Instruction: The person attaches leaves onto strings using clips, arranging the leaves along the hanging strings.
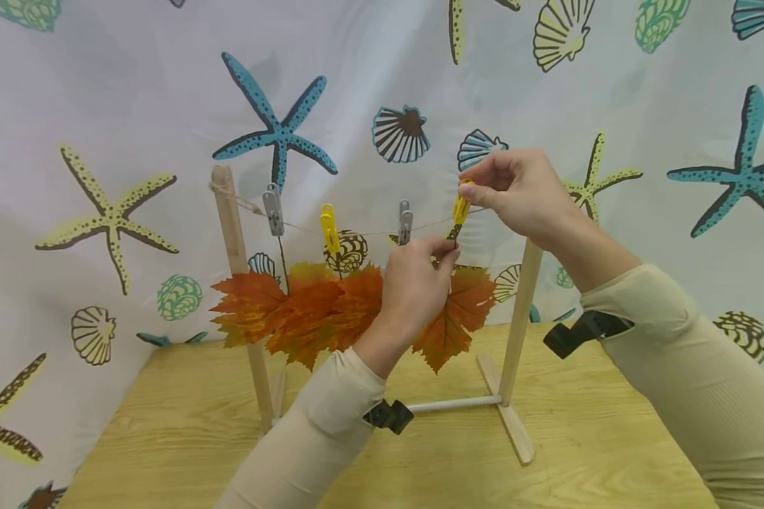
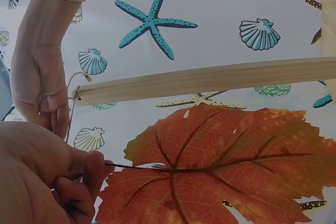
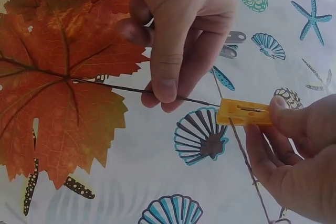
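Observation:
My left hand [image 1: 415, 279] pinches the dark stem [image 3: 121, 87] of an orange artificial maple leaf [image 2: 241, 156] between thumb and finger. Just above it, my right hand [image 1: 528, 194] squeezes the tail end of a yellow clothespin [image 3: 244, 112]. In the right wrist view that clothespin sits across the string [image 3: 242, 153], and the stem's tip reaches its jaws; whether they grip the stem I cannot tell. Farther left on the string are two grey clothespins, one at the far left [image 1: 273, 210], and another yellow clothespin [image 1: 329, 228]. Orange leaves [image 1: 305, 307] hang below them, partly behind my left hand.
A wooden frame holds the string between its left post [image 1: 232, 226] and right post [image 1: 522, 311]. A white bar [image 1: 452, 405] joins the posts low down, and a wooden foot [image 1: 512, 424] rests on the wood-grain table [image 1: 586, 438]. Behind hangs a starfish-and-shell patterned cloth [image 1: 184, 106].

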Demonstrator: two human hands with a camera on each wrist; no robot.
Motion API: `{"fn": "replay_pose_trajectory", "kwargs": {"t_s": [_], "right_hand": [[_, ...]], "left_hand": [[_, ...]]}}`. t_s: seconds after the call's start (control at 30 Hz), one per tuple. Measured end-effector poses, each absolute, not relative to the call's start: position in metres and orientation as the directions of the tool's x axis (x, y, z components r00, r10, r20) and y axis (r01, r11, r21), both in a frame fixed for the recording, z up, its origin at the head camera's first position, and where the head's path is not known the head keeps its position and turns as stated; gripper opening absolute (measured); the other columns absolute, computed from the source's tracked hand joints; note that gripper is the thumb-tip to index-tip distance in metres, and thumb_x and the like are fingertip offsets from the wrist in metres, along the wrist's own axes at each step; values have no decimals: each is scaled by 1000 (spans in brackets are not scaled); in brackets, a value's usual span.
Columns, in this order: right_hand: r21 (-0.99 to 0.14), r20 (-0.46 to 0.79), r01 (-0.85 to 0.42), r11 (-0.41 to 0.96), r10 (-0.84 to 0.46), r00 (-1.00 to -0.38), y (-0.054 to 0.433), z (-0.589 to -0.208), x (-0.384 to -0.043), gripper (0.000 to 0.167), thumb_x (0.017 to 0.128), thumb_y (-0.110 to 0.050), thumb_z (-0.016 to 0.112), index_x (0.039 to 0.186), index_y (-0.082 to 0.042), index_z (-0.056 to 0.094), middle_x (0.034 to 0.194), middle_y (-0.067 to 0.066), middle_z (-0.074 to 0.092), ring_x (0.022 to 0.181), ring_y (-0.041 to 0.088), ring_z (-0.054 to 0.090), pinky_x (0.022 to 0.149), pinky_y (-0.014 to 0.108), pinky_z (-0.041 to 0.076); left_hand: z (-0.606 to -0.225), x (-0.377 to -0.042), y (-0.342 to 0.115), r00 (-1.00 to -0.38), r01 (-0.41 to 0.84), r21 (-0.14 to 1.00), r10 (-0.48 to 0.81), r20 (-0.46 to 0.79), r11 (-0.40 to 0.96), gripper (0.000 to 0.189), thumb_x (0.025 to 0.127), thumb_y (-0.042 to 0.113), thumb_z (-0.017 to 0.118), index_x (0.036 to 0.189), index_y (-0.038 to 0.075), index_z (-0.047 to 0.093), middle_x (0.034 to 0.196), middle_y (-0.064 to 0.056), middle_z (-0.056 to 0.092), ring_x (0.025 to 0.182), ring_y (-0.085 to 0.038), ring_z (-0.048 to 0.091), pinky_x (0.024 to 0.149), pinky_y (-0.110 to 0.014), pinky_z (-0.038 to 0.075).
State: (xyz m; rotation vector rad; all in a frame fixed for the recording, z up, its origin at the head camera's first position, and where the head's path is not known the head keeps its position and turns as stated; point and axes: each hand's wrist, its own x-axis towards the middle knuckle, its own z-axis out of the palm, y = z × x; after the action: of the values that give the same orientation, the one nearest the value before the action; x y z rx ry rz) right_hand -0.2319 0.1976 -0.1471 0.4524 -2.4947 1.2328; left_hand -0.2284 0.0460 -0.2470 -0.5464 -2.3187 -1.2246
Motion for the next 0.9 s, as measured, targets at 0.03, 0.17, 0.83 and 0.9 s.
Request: {"fn": "replay_pose_trajectory", "kwargs": {"t_s": [0.03, 0.17, 0.83, 0.9], "right_hand": [[-701, 409, -411, 583, -143, -901, 197, -147, -232, 21, 95, -17, 69, 112, -5, 72, 107, 9, 74, 99, 12, 67, 91, 32, 52], [-682, 361, -392, 617, -181, -915, 198, -143, -231, 25, 95, -20, 69, 118, -8, 70, 114, 10, 73, 107, 18, 65, 98, 39, 50], [-687, 265, -323, 651, -190, -946, 206, -145, -226, 49, 91, -36, 73, 134, -13, 63, 130, 9, 67, 123, 23, 61, 108, 47, 44], [-711, 271, -314, 629, -167, -948, 208, -147, -224, 51, 90, -37, 74, 134, -12, 63, 130, 9, 67, 124, 23, 61, 109, 47, 44]], "left_hand": [[-248, -229, 46, -814, 540, 656, 129, 567, 527, 18, 98, 19, 66, 107, 11, 78, 101, -3, 78, 72, -13, 69, 50, -20, 43], [-251, -231, 45, -811, 541, 654, 124, 572, 529, 16, 97, 18, 67, 106, 10, 78, 101, -4, 78, 82, -15, 72, 59, -24, 51], [-260, -227, 43, -816, 532, 649, 122, 566, 544, 20, 96, 27, 69, 106, 14, 79, 100, 1, 78, 50, -12, 50, 45, -22, 33], [-260, -225, 43, -819, 532, 663, 121, 561, 527, 20, 95, 27, 69, 106, 14, 79, 100, 0, 78, 45, -12, 44, 42, -22, 31]]}}
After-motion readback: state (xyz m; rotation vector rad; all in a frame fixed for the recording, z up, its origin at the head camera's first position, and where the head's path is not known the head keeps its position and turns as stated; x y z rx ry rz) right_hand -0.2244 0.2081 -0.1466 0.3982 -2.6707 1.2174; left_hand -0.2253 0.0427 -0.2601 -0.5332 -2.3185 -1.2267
